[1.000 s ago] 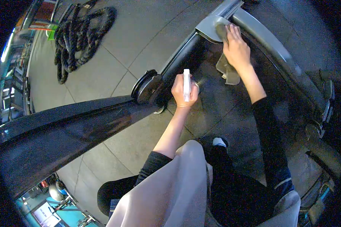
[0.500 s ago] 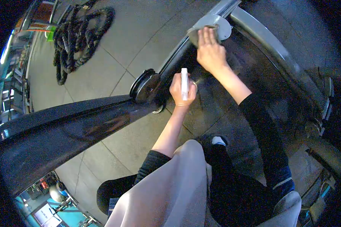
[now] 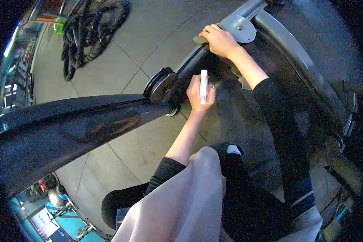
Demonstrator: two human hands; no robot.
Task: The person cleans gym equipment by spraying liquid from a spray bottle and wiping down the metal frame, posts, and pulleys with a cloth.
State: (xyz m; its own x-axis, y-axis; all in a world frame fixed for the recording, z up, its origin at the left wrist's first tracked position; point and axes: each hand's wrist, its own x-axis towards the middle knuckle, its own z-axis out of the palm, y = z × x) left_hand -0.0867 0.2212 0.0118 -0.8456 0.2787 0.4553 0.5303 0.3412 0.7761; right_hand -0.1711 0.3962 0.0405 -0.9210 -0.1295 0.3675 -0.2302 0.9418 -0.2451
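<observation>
My left hand point(image 3: 200, 92) is wrapped round a white object point(image 3: 204, 86), whose narrow top faces up and whose lower part is hidden by the hand. Further forward, my right hand point(image 3: 222, 42) presses a grey-brown cloth point(image 3: 200, 40) against the dark metal frame, just left of a round silver plate point(image 3: 239, 29) with a bolt at its centre. Most of the cloth is hidden under the fingers. A black pulley wheel point(image 3: 159, 84) sits on the frame to the left of my left hand.
A thick dark beam point(image 3: 68, 121) crosses the left side. A silver curved bar point(image 3: 290, 44) runs down the right. On the tiled floor lies a coiled black rope point(image 3: 86, 36). My foot point(image 3: 233, 149) is below the hands.
My right hand has moved left with the cloth, off the round plate and onto the frame beside it, uncovering the plate. My left hand still holds the white object. The view has shifted slightly.
</observation>
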